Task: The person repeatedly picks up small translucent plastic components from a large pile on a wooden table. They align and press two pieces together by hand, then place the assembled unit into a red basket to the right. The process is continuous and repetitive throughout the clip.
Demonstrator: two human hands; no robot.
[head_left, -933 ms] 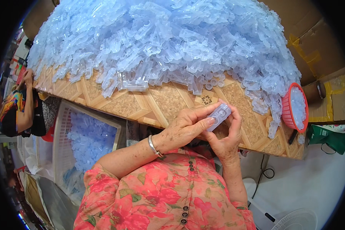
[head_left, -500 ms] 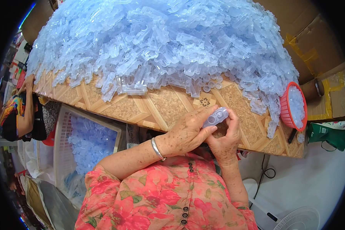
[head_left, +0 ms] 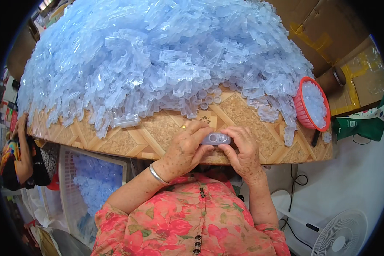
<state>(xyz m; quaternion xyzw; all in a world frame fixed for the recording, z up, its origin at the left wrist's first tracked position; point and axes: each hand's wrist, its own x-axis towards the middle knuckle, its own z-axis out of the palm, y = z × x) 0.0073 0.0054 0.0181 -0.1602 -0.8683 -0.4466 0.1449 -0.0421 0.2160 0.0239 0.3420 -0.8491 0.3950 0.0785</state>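
Observation:
Between both hands I hold a small translucent bluish plastic case [head_left: 215, 138] with rounded ends and a round ring on its upper face. The fingers of my left hand [head_left: 185, 147] pinch its left end; a silver bangle and a gold ring are on this side. My right hand [head_left: 243, 149] grips the right end, thumb below and fingers above. The case is level, close over the front edge of the patterned table [head_left: 166, 123]. Just beyond lies a huge heap of similar clear plastic pieces [head_left: 158, 64], with several small round caps [head_left: 207, 98] at its near edge.
A red basket [head_left: 302, 112] of small plastic pieces stands at the table's right end, by a dark marker-like stick [head_left: 315, 138]. Left below is a white crate [head_left: 68, 183] of pieces. A fan [head_left: 340, 232] stands lower right, cardboard [head_left: 354, 38] behind. Another person's arm [head_left: 23, 149] shows far left.
The case has turned from a slant to level, and my hands have drawn to its two ends. The whole view has shifted a little.

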